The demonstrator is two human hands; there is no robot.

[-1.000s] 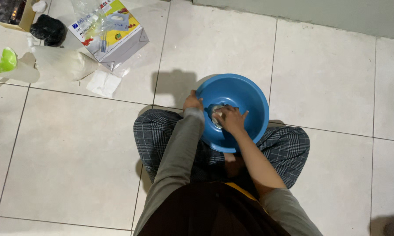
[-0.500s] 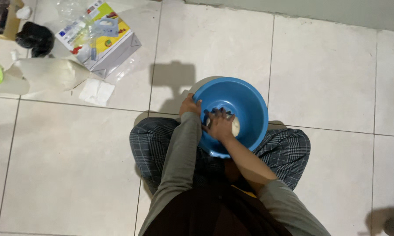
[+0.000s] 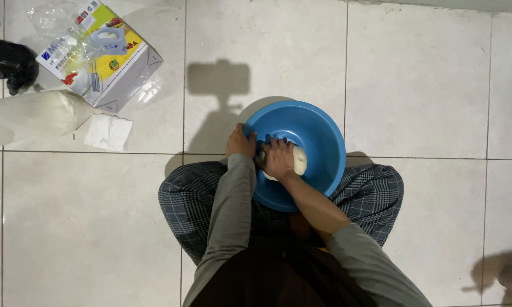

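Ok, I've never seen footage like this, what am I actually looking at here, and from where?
There is no machine: one camera sits on a person's head and looks straight down at their lap and hands. The person sits on a tiled floor with a blue bowl in front of them. The left hand grips the bowl's rim; the right hand presses on a pale lump of dough inside. Off to the upper left lie a printed carton, a white filled bag, a crumpled white paper and a black object.
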